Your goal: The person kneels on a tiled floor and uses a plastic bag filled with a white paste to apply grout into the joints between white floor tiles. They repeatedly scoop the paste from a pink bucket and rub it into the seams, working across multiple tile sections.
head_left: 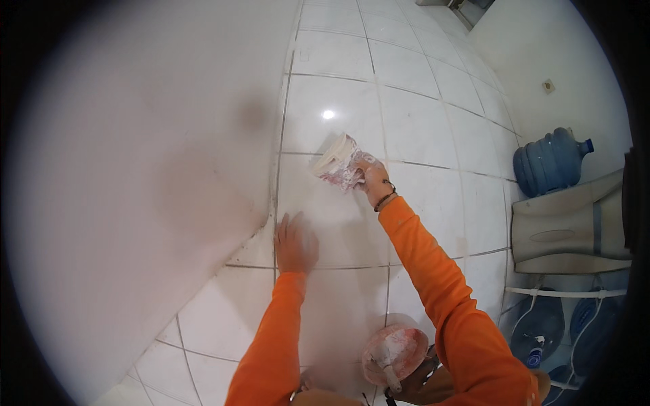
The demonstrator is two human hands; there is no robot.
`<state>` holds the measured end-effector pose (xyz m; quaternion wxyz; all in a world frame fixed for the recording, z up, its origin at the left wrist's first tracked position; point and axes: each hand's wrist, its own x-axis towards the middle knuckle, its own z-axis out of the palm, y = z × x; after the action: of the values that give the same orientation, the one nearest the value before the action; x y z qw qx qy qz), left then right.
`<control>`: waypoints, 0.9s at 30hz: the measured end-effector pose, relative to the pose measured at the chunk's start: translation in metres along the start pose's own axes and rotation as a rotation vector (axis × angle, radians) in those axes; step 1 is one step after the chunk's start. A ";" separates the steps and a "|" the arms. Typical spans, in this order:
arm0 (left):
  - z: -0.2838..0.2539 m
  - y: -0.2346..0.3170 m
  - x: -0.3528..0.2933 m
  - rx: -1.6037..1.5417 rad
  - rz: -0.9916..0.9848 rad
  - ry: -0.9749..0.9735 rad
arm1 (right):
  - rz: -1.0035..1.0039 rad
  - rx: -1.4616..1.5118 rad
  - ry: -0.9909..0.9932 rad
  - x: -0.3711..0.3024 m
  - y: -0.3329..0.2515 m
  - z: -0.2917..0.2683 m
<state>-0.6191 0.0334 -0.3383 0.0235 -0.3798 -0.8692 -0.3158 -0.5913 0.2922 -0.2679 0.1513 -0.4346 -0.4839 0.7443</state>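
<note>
My right hand (372,181), with a dark bracelet at the wrist, grips a crumpled rag (340,164) just above the white floor tiles (421,203). White paste coats the rag, which has reddish patches, and some is on my fingers. Closer to me, my left hand (296,243) rests on the tiles by the foot of the wall, its fingers stretched out and blurred. A pinkish bowl (374,355) stands on the floor between my arms, with white paste inside and a pale-handled tool (389,365) leaning in it.
A white wall (149,155) rises along the left, with a rough chipped spot (261,227) at its corner. To the right lie a blue water jug (552,162), a beige appliance-like panel (569,227) and a white rack (569,293) holding more jugs.
</note>
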 end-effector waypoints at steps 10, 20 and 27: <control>0.031 0.035 0.073 0.234 -0.216 -0.144 | -0.200 0.195 -0.029 0.044 -0.015 0.012; 0.020 0.042 0.090 0.243 -0.329 -0.375 | -1.222 -1.271 -0.215 0.242 -0.106 0.068; 0.020 0.040 0.090 0.174 -0.320 -0.385 | -1.402 -1.670 -0.481 0.301 -0.138 0.102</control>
<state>-0.6525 0.1233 -0.3081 -0.1599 -0.2872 -0.9305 -0.1614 -0.8733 0.4935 -0.2857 0.1005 0.1246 -0.9871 0.0004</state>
